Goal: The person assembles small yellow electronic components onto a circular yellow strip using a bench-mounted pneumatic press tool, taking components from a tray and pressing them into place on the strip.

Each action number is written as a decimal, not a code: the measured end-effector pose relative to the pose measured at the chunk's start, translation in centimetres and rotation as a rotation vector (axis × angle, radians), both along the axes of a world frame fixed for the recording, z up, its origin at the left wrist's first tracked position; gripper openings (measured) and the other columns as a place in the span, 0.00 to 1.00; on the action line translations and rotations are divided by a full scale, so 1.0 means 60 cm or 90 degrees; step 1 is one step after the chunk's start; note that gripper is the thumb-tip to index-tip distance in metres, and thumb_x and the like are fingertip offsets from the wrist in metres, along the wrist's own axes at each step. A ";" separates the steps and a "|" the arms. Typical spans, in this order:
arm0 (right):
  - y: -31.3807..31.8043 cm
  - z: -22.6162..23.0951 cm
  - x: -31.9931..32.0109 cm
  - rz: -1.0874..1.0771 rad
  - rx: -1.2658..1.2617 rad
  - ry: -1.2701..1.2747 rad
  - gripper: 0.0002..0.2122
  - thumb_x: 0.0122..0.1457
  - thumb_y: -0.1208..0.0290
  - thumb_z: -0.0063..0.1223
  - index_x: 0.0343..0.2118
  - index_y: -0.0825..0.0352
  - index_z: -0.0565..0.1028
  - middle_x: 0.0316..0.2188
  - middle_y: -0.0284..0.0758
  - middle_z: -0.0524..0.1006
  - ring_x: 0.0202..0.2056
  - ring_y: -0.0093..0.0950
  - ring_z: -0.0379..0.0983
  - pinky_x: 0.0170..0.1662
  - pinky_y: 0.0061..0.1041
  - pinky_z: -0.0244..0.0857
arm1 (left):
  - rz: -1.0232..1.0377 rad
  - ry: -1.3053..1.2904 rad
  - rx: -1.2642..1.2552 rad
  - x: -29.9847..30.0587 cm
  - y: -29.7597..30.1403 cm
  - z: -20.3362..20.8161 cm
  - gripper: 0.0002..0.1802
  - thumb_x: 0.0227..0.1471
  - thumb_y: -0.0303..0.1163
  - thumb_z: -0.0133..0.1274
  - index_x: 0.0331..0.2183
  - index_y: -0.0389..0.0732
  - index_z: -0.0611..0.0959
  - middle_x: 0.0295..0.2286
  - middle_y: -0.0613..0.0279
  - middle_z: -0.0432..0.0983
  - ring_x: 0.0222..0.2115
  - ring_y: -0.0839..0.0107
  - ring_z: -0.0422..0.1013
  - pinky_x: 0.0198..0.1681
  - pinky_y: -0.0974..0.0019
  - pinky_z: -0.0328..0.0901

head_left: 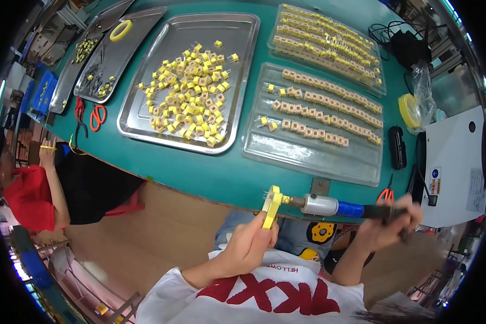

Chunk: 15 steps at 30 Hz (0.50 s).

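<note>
My left hand (252,241) pinches a roll of yellow tape (272,207) at the table's front edge. The roll touches a small yellow-wrapped part (285,200) at the tip of a spindle. That spindle (321,205) lies level, with a silver sleeve, a blue band and a black section toward the right. At its right end my right hand (390,224) is closed around a dark crank handle (406,233), both blurred by motion. Thin pins show beside the tape roll; what bears them is partly hidden.
A metal tray (125,121) holds a heap of yellow-wrapped coil parts. Clear plastic trays (308,159) carry rows of similar parts. Orange-handled scissors (98,117), pliers (80,116) and a white box (453,167) are on the green table (200,171). A person in red (32,197) sits at left.
</note>
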State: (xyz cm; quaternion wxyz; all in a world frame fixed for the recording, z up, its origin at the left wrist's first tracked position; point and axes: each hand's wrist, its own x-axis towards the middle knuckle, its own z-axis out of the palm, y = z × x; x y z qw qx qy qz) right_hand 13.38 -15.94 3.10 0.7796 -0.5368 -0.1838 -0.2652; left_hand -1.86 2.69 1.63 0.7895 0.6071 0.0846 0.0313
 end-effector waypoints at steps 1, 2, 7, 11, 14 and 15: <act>0.001 0.003 0.014 -0.080 -0.124 0.085 0.08 0.59 0.67 0.49 0.30 0.63 0.63 0.25 0.29 0.62 0.21 0.15 0.55 0.22 0.13 0.50 | -0.001 -0.002 0.000 0.002 -0.002 0.006 0.14 0.61 0.34 0.34 0.35 0.31 0.66 0.20 0.60 0.64 0.18 0.73 0.60 0.23 0.70 0.58; 0.007 0.001 0.032 -0.155 -0.245 0.167 0.07 0.61 0.67 0.45 0.30 0.64 0.64 0.23 0.27 0.60 0.22 0.14 0.53 0.25 0.13 0.50 | 0.007 -0.008 0.014 0.007 -0.001 0.009 0.13 0.61 0.33 0.34 0.36 0.30 0.66 0.20 0.60 0.64 0.18 0.73 0.61 0.23 0.71 0.58; -0.037 -0.074 -0.011 0.047 -0.400 0.192 0.08 0.53 0.76 0.49 0.23 0.64 0.62 0.22 0.29 0.63 0.23 0.17 0.58 0.26 0.14 0.51 | 0.029 -0.002 0.012 0.013 0.005 0.014 0.13 0.61 0.32 0.33 0.36 0.30 0.65 0.20 0.60 0.64 0.19 0.73 0.61 0.24 0.71 0.59; -0.077 -0.067 -0.089 0.011 -0.265 0.033 0.10 0.53 0.71 0.52 0.24 0.63 0.61 0.20 0.30 0.62 0.20 0.18 0.57 0.24 0.15 0.53 | 0.023 0.019 0.006 0.029 0.004 0.021 0.14 0.62 0.34 0.33 0.35 0.31 0.66 0.20 0.61 0.63 0.18 0.73 0.59 0.24 0.71 0.58; -0.026 -0.010 -0.053 0.038 -0.082 -0.025 0.12 0.57 0.69 0.50 0.25 0.60 0.57 0.18 0.26 0.54 0.17 0.16 0.50 0.20 0.16 0.48 | 0.038 0.028 -0.033 0.029 0.001 0.026 0.16 0.62 0.37 0.33 0.30 0.34 0.65 0.18 0.65 0.60 0.18 0.76 0.55 0.23 0.73 0.53; -0.017 0.009 -0.035 0.083 -0.071 -0.004 0.11 0.58 0.70 0.48 0.24 0.59 0.57 0.19 0.26 0.55 0.17 0.14 0.50 0.19 0.15 0.48 | 0.059 0.031 -0.043 0.032 0.001 0.028 0.18 0.62 0.40 0.32 0.25 0.38 0.65 0.16 0.68 0.57 0.18 0.79 0.51 0.21 0.74 0.49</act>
